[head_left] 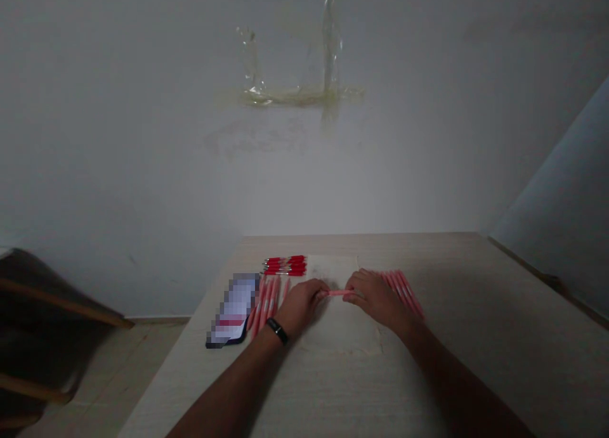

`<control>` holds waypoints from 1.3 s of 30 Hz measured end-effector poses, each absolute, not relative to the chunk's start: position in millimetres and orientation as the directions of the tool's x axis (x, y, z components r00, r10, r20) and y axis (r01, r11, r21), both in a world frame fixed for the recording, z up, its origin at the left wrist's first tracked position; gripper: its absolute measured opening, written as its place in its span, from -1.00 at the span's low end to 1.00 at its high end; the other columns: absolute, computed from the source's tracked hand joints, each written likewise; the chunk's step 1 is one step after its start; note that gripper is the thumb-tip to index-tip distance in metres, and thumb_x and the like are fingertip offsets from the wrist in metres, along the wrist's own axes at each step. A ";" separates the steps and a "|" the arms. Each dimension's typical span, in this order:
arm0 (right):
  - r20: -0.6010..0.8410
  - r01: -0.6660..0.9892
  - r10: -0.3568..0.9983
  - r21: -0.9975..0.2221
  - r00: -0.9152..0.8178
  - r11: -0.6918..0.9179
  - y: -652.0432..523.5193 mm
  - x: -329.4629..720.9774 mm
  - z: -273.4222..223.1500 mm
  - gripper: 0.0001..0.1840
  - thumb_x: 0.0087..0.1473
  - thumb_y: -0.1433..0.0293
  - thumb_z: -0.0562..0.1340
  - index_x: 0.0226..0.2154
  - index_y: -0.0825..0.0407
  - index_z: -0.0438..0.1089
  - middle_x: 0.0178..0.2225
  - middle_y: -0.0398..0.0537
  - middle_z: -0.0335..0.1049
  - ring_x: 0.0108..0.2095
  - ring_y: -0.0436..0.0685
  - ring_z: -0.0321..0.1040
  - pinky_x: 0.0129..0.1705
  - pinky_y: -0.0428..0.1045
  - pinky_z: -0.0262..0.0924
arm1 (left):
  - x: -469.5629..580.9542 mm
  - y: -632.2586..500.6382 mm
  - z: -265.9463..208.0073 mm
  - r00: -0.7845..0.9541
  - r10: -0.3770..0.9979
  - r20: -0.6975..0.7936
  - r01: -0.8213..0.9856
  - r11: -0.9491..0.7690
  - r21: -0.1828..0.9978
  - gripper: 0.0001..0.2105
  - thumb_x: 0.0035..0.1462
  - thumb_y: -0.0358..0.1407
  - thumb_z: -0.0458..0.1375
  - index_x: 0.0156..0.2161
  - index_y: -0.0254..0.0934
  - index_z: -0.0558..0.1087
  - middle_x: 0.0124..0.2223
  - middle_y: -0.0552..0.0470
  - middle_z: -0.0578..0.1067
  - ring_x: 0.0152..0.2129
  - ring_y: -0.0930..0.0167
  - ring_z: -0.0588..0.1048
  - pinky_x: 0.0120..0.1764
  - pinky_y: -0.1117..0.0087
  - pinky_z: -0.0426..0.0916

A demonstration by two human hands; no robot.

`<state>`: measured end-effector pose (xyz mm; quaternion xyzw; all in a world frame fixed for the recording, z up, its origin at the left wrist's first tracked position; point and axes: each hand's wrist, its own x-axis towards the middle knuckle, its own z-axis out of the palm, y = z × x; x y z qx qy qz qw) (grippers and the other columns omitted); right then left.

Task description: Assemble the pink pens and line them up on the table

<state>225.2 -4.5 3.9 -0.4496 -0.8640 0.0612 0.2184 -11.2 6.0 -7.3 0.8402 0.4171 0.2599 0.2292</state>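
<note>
A slim pink pen [339,293] is held level over a pale sheet [340,330] on the table. My left hand [302,303], with a black band on its wrist, pinches the pen's left end. The other end is gripped by the closed fingers of my right hand [375,293]. Beside my left hand lie several pink pens [266,302] side by side. Another row of pink pens [402,284] is partly hidden behind my right hand. Farther back, several red pens [288,265] with silvery tips lie crosswise. Fine details of the held pen are hidden by my fingers.
A phone [233,311] with a blurred, lit screen lies at the table's left side. The light wood table [476,362] meets a grey wall [166,140] with old tape on it. Dark furniture with wooden bars [61,298] stands on the floor at left.
</note>
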 end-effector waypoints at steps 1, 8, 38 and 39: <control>0.328 0.739 0.803 -0.325 -0.497 0.590 -4.9 226.6 3.7 -0.76 0.30 0.24 0.16 -0.32 0.03 0.42 -0.31 -0.07 0.43 -0.22 0.11 0.31 -0.14 0.01 0.11 | -11.5 6.3 -7.6 0.507 0.824 0.254 0.585 -0.545 0.600 -0.75 0.33 -0.20 0.00 -0.21 -0.27 0.49 -0.26 -0.02 0.54 -0.33 0.36 0.47 -0.28 0.43 0.26; 0.335 0.716 0.813 -0.388 -0.476 0.580 0.3 231.6 -2.5 -0.79 0.28 0.35 0.18 -0.39 0.04 0.40 -0.35 -0.10 0.41 -0.26 0.08 0.32 -0.16 0.00 0.11 | -11.0 10.0 -15.0 0.519 0.810 0.273 0.579 -0.568 0.585 -0.78 0.33 -0.23 0.01 -0.19 -0.26 0.48 -0.22 -0.03 0.52 -0.29 0.36 0.46 -0.23 0.42 0.28; 0.386 0.681 0.847 -0.509 -0.366 0.526 -6.4 225.3 -3.9 -0.83 0.18 0.33 0.28 -0.18 0.03 0.36 -0.19 -0.05 0.42 -0.17 0.10 0.33 -0.12 -0.02 0.16 | -6.4 4.6 -7.0 0.480 0.817 0.320 0.563 -0.567 0.601 -0.73 0.35 -0.18 -0.02 -0.19 -0.26 0.49 -0.24 -0.04 0.51 -0.29 0.36 0.45 -0.22 0.40 0.29; 0.377 0.686 0.848 -0.504 -0.372 0.525 -6.5 225.4 -4.2 -0.85 0.21 0.32 0.25 -0.18 0.03 0.37 -0.20 -0.05 0.43 -0.17 0.10 0.34 -0.10 0.00 0.15 | -6.2 4.3 -6.8 0.480 0.817 0.320 0.563 -0.567 0.601 -0.73 0.35 -0.18 -0.02 -0.19 -0.26 0.49 -0.24 -0.04 0.50 -0.30 0.36 0.45 -0.22 0.40 0.29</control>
